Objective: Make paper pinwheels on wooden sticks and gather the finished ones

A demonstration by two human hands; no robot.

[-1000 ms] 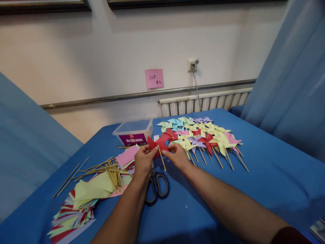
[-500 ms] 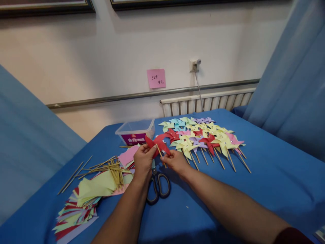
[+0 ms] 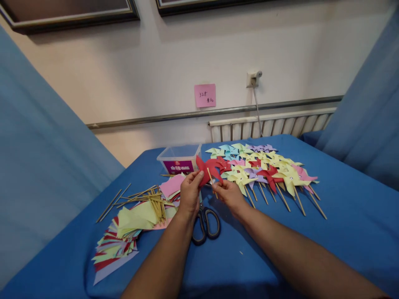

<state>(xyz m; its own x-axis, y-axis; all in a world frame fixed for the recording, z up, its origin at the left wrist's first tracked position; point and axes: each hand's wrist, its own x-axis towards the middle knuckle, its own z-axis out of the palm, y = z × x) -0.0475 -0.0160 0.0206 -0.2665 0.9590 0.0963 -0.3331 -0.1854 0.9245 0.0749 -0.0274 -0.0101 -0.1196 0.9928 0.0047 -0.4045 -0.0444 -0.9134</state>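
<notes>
A red paper pinwheel on a short wooden stick is held up over the table, its stick side facing me. My left hand pinches the paper at its left side, with the thumb by the stick's upper end. Lower down, my right hand closes its thumb and fingers round the stick; a small whitish spot shows by these fingertips, too small to name. Below my hands lie dark-handled scissors, their blades partly hidden by my left hand.
Behind stands a clear plastic box with a purple label. Finished pinwheels in several colours lie to the right. Loose wooden sticks and fanned coloured paper sheets are on the left of the blue-covered table.
My view has shifted, so everything sits further right in the picture. Both hands keep hold of the red pinwheel; the right fingers have moved slightly up the stick.
</notes>
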